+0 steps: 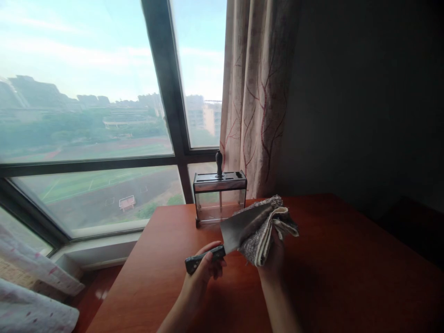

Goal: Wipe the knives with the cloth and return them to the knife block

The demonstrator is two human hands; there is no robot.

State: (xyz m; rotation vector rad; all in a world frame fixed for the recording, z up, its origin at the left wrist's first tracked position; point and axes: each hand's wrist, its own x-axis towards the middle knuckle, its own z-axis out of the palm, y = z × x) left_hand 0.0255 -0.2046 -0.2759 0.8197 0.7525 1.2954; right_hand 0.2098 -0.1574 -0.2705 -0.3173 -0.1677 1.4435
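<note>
My left hand [208,268] is closed around the dark riveted handle of a cleaver [237,227], which is held above the table. The broad metal blade points up and to the right. My right hand [275,252] grips a folded grey and cream cloth [263,238] that lies against the blade and covers part of it. Most of the right fingers are hidden by the cloth. Behind the blade stands a clear-sided knife block [220,203] with a slotted top, and one dark-handled tool [219,163] sticks up out of it.
The reddish-brown wooden table [145,277] spreads under both hands. Beyond it is a large window with a dark frame [178,159]. A patterned curtain [251,92] hangs behind the knife block, and pale spotted fabric [34,305] shows at the lower left.
</note>
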